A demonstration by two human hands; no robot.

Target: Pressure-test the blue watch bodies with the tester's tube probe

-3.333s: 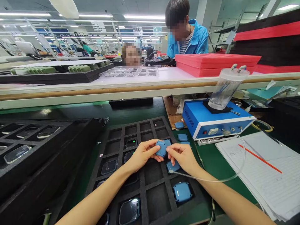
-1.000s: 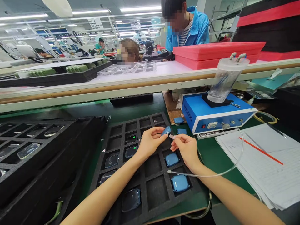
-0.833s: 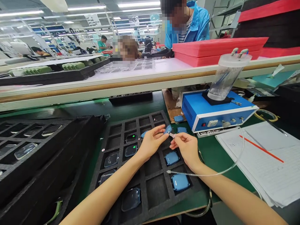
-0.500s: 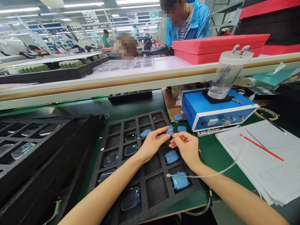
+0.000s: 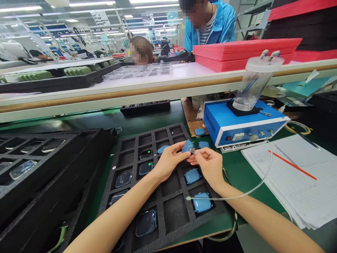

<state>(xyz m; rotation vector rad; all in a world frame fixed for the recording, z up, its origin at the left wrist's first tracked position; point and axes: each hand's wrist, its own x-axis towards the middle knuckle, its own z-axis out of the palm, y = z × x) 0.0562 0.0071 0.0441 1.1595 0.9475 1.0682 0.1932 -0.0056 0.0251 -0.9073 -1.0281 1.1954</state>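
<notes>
My left hand [image 5: 170, 160] grips a blue smartwatch body [image 5: 187, 145] between thumb and fingers, above the black foam tray [image 5: 173, 189]. My right hand [image 5: 210, 165] pinches a small pale connector [image 5: 193, 151] against the lower edge of that watch; whether it is plugged in cannot be made out. A dark cable [image 5: 225, 175] shows behind the right wrist. Under the hands, several blue watch bodies lie in the tray's pockets, such as one back up [image 5: 202, 202] and one screen up [image 5: 146, 223]. Two screens [image 5: 145, 168] glow with a green dot.
A clear tube [image 5: 231, 197] crosses the right forearm from a blue box [image 5: 244, 123] with a transparent cylinder [image 5: 249, 84]. Papers [image 5: 289, 175] with a red stick lie right. Stacked black trays [image 5: 52, 182] stand left. Co-workers sit beyond the raised shelf [image 5: 158, 88].
The watch in my left hand has turned, so more of its blue back faces me. Both hands stay in nearly the same place, with the connector still at the watch's edge.
</notes>
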